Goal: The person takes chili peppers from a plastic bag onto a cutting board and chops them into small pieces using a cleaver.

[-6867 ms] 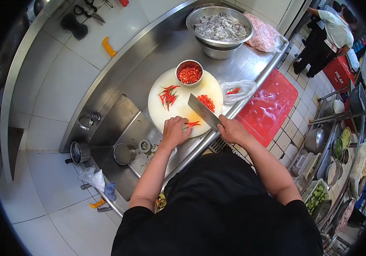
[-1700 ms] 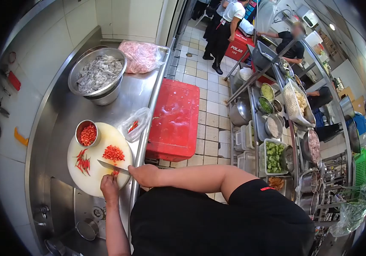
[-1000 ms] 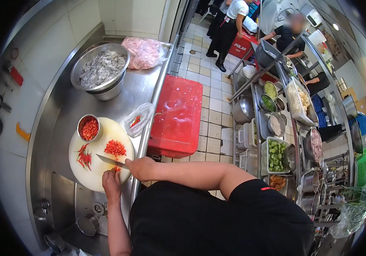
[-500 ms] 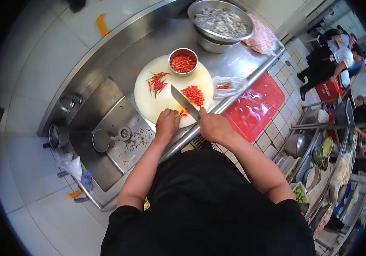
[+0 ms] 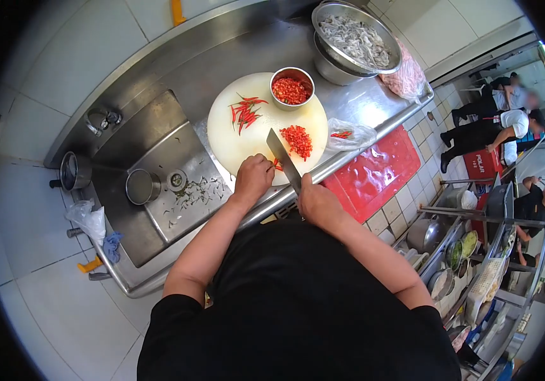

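Note:
My right hand (image 5: 318, 202) is wrapped round the handle of a kitchen knife (image 5: 283, 159), whose broad blade points away from me over the round white cutting board (image 5: 225, 143). At the board's near edge, the curled fingers of my left hand (image 5: 253, 179) press on red chili peppers (image 5: 277, 164), mostly hidden by the fingers and blade. Right of the blade lies a pile of chopped chili (image 5: 296, 141). Whole red chilies (image 5: 245, 114) are scattered at the board's upper left. A metal cup (image 5: 274, 89) full of chopped chili stands at the board's far edge.
A steel sink (image 5: 158, 149) with green scraps and a small pot (image 5: 143, 187) is on the left. Stacked metal bowls (image 5: 336, 71) of greyish food stand far right, beside a pink bag (image 5: 406, 75). A plastic bag (image 5: 355, 134) lies near the board. People (image 5: 504, 130) stand beyond the shelves.
The whole view has shifted slightly. The knife blade is turned a little steeper, and less of the chili shows beside my left fingers. Both hands stay close to the board's near edge.

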Demonstrator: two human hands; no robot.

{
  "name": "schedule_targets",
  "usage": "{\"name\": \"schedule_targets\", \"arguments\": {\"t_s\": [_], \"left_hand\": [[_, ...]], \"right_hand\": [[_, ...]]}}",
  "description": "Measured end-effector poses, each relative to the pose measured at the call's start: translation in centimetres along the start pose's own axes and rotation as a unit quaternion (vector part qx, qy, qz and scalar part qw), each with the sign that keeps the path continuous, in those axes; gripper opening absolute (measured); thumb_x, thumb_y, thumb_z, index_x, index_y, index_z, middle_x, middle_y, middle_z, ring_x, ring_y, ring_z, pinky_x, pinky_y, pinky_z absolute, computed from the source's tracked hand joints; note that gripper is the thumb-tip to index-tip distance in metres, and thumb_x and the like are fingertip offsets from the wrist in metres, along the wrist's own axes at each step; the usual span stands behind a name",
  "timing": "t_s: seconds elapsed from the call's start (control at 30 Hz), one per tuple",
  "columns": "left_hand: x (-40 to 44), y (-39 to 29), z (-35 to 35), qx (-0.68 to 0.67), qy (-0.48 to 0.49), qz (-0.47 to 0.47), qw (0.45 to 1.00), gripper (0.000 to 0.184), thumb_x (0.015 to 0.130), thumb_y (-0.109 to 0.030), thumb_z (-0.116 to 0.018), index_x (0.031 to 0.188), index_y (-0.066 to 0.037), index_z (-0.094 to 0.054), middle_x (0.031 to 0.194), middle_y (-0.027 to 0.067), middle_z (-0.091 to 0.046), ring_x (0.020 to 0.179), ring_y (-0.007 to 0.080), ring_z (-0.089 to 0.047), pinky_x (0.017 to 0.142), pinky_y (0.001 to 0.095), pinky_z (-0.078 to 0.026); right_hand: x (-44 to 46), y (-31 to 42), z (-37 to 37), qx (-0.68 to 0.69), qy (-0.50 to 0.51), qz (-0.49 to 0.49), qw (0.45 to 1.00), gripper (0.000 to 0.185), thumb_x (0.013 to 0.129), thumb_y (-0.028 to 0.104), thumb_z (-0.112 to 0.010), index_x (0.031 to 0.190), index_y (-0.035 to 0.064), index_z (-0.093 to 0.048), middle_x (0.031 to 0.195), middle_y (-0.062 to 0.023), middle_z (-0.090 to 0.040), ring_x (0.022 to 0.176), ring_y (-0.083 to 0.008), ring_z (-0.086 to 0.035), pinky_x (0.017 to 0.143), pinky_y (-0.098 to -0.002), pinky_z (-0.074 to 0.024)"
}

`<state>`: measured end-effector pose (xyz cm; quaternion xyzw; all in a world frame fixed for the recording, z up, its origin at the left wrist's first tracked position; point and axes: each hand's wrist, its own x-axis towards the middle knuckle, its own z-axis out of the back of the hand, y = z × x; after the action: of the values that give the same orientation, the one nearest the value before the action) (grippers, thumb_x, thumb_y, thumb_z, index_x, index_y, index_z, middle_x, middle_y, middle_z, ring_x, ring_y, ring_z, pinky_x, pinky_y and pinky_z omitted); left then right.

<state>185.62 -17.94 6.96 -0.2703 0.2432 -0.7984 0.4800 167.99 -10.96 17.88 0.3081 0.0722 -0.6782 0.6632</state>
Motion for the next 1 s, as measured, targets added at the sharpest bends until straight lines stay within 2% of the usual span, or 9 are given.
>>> {"name": "schedule_targets", "arguments": {"t_s": [0.1, 0.2, 0.3, 0.43, 0.57, 0.63, 0.77, 0.93, 1.0], "left_hand": [[0.2, -0.2, 0.2, 0.003, 0.012, 0.004, 1.000, 0.013, 0.083, -0.015, -0.069, 0.086, -0.004, -0.074, 0.083, 0.0120, -0.063, 0.085, 0.0307, -0.062, 0.079, 0.0419, -0.052], [0.3, 0.2, -0.1, 0.026, 0.025, -0.007, 0.999, 0.011, 0.083, -0.014, -0.069, 0.086, -0.004, -0.073, 0.084, 0.0118, -0.063, 0.085, 0.0304, -0.062, 0.079, 0.0419, -0.052], [0.3, 0.3, -0.2, 0.011, 0.012, -0.009, 1.000, 0.011, 0.083, -0.014, -0.069, 0.085, -0.004, -0.073, 0.084, 0.0118, -0.063, 0.086, 0.0303, -0.062, 0.080, 0.0421, -0.052], [0.1, 0.2, 0.1, 0.014, 0.026, -0.021, 0.999, 0.011, 0.084, -0.014, -0.068, 0.086, -0.004, -0.073, 0.085, 0.0124, -0.063, 0.086, 0.0309, -0.062, 0.081, 0.0424, -0.051], [0.2, 0.1, 0.3, 0.018, 0.040, -0.016, 0.999, 0.012, 0.085, -0.013, -0.067, 0.089, -0.003, -0.073, 0.086, 0.0129, -0.063, 0.087, 0.0316, -0.062, 0.081, 0.0423, -0.051], [0.8, 0.1, 0.2, 0.018, 0.034, -0.021, 0.999, 0.012, 0.085, -0.013, -0.067, 0.089, -0.003, -0.073, 0.087, 0.0131, -0.063, 0.087, 0.0319, -0.062, 0.081, 0.0423, -0.051], [0.6, 0.1, 0.5, 0.004, 0.030, -0.019, 0.999, 0.012, 0.086, -0.012, -0.066, 0.090, -0.003, -0.073, 0.088, 0.0136, -0.064, 0.088, 0.0326, -0.062, 0.080, 0.0425, -0.051], [0.8, 0.2, 0.3, 0.007, 0.034, -0.022, 0.999, 0.012, 0.086, -0.010, -0.066, 0.092, -0.003, -0.073, 0.088, 0.0135, -0.064, 0.088, 0.0323, -0.062, 0.081, 0.0425, -0.051], [0.4, 0.5, 0.0, 0.003, 0.028, -0.032, 0.999, 0.011, 0.086, -0.010, -0.066, 0.092, -0.003, -0.073, 0.088, 0.0133, -0.064, 0.088, 0.0321, -0.062, 0.081, 0.0424, -0.051]], "right_hand": [[1.0, -0.9, -1.0, -0.027, -0.014, -0.006, 1.000, 0.021, 0.091, 0.009, -0.047, 0.108, -0.0032, -0.045, 0.088, -0.0301, -0.068, 0.087, -0.0447, -0.070, 0.077, -0.0523, -0.0554], [2.5, 0.4, 2.0, -0.011, -0.015, 0.001, 1.000, 0.020, 0.091, 0.008, -0.046, 0.108, -0.0033, -0.045, 0.089, -0.0306, -0.068, 0.088, -0.0445, -0.070, 0.079, -0.0516, -0.0555], [2.1, 1.6, 4.2, -0.029, 0.029, 0.004, 0.999, 0.018, 0.092, 0.007, -0.043, 0.107, -0.0030, -0.045, 0.087, -0.0300, -0.068, 0.088, -0.0439, -0.070, 0.078, -0.0511, -0.0559], [-0.3, -0.2, -0.2, -0.018, -0.017, 0.010, 1.000, 0.018, 0.091, 0.007, -0.044, 0.106, -0.0031, -0.044, 0.083, -0.0303, -0.068, 0.084, -0.0447, -0.070, 0.076, -0.0520, -0.0557], [0.8, -0.6, 0.0, -0.034, -0.014, 0.003, 0.999, 0.018, 0.091, 0.008, -0.045, 0.106, -0.0033, -0.045, 0.080, -0.0293, -0.068, 0.080, -0.0436, -0.070, 0.072, -0.0512, -0.0564], [2.4, -0.6, 2.1, -0.058, -0.055, 0.073, 0.994, 0.021, 0.092, 0.008, -0.046, 0.108, -0.0041, -0.045, 0.076, -0.0274, -0.068, 0.075, -0.0411, -0.071, 0.065, -0.0491, -0.0569], [1.2, -0.1, 2.3, -0.058, -0.016, 0.065, 0.996, 0.024, 0.092, 0.008, -0.046, 0.111, -0.0053, -0.045, 0.079, -0.0279, -0.068, 0.077, -0.0403, -0.071, 0.066, -0.0485, -0.0568], [0.1, -0.9, 0.3, -0.022, 0.019, -0.013, 0.999, 0.022, 0.091, 0.007, -0.045, 0.109, -0.0051, -0.046, 0.092, -0.0304, -0.068, 0.090, -0.0427, -0.069, 0.078, -0.0512, -0.0545], [1.3, -0.4, 1.9, -0.019, -0.006, 0.026, 0.999, 0.021, 0.091, 0.007, -0.045, 0.109, -0.0039, -0.046, 0.092, -0.0301, -0.068, 0.089, -0.0422, -0.070, 0.077, -0.0511, -0.0548]]}}
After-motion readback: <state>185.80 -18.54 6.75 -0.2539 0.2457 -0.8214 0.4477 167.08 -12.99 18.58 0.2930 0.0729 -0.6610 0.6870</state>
